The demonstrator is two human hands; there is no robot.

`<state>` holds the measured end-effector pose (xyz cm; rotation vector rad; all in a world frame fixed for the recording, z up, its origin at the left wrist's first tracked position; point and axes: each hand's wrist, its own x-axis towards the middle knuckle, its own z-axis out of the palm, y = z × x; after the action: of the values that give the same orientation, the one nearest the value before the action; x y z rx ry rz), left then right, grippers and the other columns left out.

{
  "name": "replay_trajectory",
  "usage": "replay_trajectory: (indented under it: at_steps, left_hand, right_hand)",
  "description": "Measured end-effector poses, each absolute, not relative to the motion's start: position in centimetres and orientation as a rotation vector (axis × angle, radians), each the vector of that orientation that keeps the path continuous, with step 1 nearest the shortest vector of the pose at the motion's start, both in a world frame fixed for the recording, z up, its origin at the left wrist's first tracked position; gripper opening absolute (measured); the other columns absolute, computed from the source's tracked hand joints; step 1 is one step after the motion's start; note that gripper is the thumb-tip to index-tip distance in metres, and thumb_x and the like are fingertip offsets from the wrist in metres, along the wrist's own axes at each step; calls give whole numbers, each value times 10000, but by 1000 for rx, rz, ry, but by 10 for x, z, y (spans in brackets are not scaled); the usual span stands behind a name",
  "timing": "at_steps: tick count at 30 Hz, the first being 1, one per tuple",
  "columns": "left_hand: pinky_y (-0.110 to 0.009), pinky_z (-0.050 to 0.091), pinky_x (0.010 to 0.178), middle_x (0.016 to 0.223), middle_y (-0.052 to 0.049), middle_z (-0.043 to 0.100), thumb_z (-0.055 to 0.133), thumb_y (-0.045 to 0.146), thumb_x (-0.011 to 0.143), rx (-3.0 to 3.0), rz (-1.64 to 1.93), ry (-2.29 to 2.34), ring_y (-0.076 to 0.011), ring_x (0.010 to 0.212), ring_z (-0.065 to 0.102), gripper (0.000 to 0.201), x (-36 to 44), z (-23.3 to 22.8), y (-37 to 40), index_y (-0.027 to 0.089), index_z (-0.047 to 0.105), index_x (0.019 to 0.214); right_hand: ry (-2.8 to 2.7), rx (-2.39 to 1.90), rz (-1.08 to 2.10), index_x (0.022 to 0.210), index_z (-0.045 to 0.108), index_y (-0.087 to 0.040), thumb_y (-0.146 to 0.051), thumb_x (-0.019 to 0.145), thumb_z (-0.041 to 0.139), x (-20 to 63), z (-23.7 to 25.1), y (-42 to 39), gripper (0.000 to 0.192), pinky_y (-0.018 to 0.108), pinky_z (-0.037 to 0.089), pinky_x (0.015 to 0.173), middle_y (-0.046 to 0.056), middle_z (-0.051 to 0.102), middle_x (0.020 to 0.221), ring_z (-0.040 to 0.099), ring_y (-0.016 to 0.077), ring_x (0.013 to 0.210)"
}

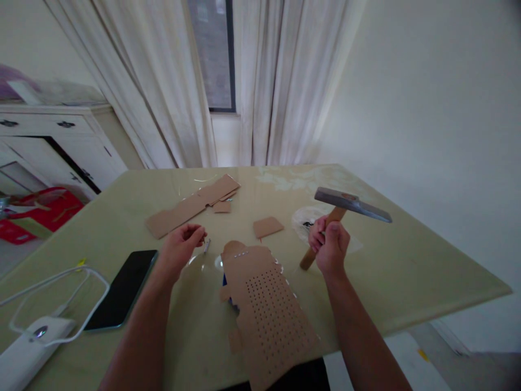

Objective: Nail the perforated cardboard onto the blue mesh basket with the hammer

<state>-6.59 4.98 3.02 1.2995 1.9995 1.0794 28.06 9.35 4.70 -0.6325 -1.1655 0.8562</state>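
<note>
Right now the right hand (330,244) is wrapped tight around the wooden handle of a hammer (345,209), gripping it about midway, so the butt end sticks out below the fist toward the table (407,260) and the steel head rides above and to the right of the knuckles. The handle's long axis slopes up and to the right, away from the body; the head lies crosswise to it, its narrow end pointing right. The hammer is raised clear of the table.

Across from it, the left hand (183,244) pinches a small nail (207,247) between thumb and fingertips, the nail hanging just off the fingers, tilted, its tip near the tabletop. The nail sits to the left of the hammer head and lower, with the upper end of the perforated cardboard (266,304) lying between the two hands. That sheet runs lengthwise from near the table's front edge up toward the middle, its rows of holes facing up; something blue shows under its left edge, but I cannot tell what it is.

So the left hand is the nearer one to the nail, and the hammer head would have to travel leftward and down to reach it. A phone (124,288) lies face up left of the left forearm, and cardboard scraps (191,206) lie farther back.
</note>
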Motion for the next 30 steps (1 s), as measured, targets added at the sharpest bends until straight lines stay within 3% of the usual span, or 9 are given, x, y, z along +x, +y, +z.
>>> replay_trajectory:
  at_steps: [4, 9, 17, 30]
  left_hand:
    - [-367, 635, 800, 950, -103, 828, 733, 582, 844, 1332, 1430, 1562, -223, 817, 762, 434, -29, 58, 49, 182, 706, 1010]
    - [-324, 588, 748, 880, -70, 817, 704, 464, 933, 1634, 1211, 1320, -204, 797, 742, 276, 8, 78, 47, 193, 743, 966]
    - [-293, 482, 671, 940, -54, 850, 644, 414, 1009, 1778, 1143, 1341, -188, 756, 695, 250, 10, 60, 39, 225, 806, 987]
    - [-260, 500, 681, 957, -26, 847, 633, 285, 1028, 1838, 1187, 1320, -158, 765, 702, 178, 5, 50, 40, 238, 803, 1005]
  right_hand:
    - [-1199, -632, 870, 777, 513, -259, -744, 986, 678, 280, 47, 94, 553, 193, 198, 364, -110, 300, 563, 229, 77, 422]
    - [-1200, -620, 881, 765, 511, -254, -758, 967, 694, 280, 47, 93, 573, 196, 186, 366, -110, 296, 566, 216, 73, 423]
    - [-1185, -610, 886, 775, 523, -251, -719, 989, 696, 281, 47, 93, 542, 190, 192, 371, -105, 305, 568, 221, 75, 424]
    - [-1210, -606, 870, 779, 579, -234, -686, 1000, 707, 277, 45, 92, 519, 188, 195, 375, -96, 321, 576, 244, 73, 434]
